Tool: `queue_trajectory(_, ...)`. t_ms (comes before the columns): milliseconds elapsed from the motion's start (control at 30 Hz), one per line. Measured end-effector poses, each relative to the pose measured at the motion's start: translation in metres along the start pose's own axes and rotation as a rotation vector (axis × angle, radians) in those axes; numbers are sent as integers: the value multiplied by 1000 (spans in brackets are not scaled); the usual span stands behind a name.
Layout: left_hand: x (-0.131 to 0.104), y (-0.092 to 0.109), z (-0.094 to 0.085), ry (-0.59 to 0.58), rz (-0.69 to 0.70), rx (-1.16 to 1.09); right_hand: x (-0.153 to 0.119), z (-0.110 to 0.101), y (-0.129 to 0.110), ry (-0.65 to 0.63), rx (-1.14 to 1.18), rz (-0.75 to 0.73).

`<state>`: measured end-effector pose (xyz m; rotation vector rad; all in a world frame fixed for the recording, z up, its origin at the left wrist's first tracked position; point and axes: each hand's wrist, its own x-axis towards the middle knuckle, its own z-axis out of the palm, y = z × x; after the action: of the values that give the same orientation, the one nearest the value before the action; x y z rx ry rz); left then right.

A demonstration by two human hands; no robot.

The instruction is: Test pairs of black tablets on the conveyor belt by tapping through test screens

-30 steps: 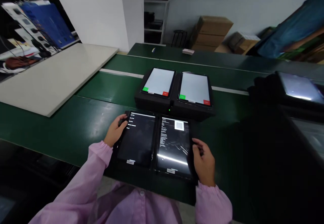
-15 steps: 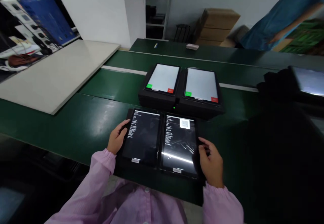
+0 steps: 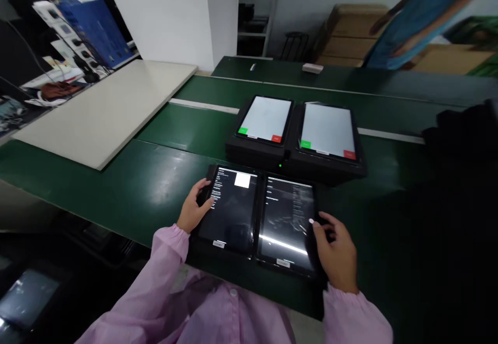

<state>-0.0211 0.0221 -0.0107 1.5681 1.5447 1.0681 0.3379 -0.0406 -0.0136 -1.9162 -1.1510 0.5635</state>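
The left front tablet (image 3: 231, 217) and right front tablet (image 3: 288, 214) lie side by side, screens up, near the close edge of the green table (image 3: 116, 196). Their long axes run away from the person, roughly parallel; the status bars are at the far ends and the labels, (image 3: 218, 244) and (image 3: 283, 263), at the near ends.

The left hand (image 3: 190, 211) is at the outer side of the left front tablet, fingers loosely bent, thumb parted from them and reaching over the screen's edge. The right hand (image 3: 339, 258) is at the outer side of the right front tablet, with a modest gap between thumb and forefinger; the thumb tip is beside a white dot (image 3: 311, 221) on the screen. Neither hand lifts a tablet; whether either presses firmly, I cannot tell.

Both front screens are lit: one shows text and a white square (image 3: 242, 180), the other a menu with fainter text overlapping, probably caught mid-change. What is finished or left beyond that cannot be read from this.

Farther off, the left rear tablet (image 3: 267, 117) and right rear tablet (image 3: 329, 128) rest on a black stand (image 3: 252, 152), white screens bearing green and red buttons. Beyond, a person in blue (image 3: 422, 19) is near cardboard boxes (image 3: 354, 32).
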Motion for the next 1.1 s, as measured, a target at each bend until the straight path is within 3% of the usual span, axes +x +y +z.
queue_trajectory(133,16,0,-3,-18,-56,70,12,2,7,-43,-1,-37)
queue_trajectory(233,45,-2,-4,16,-77,68,37,5,5,-91,75,-100)
queue_trajectory(367,89,-4,2,59,-14,-11,79,22,-5,-51,135,-191)
queue_trajectory(467,104,-5,8,19,20,-56,94,36,-10,-8,131,-195)
queue_trajectory(633,104,-8,9,-43,56,-68,91,42,-9,-4,72,-231)
queue_trajectory(1100,88,-5,6,-26,74,-18,87,43,-4,-56,36,-180)
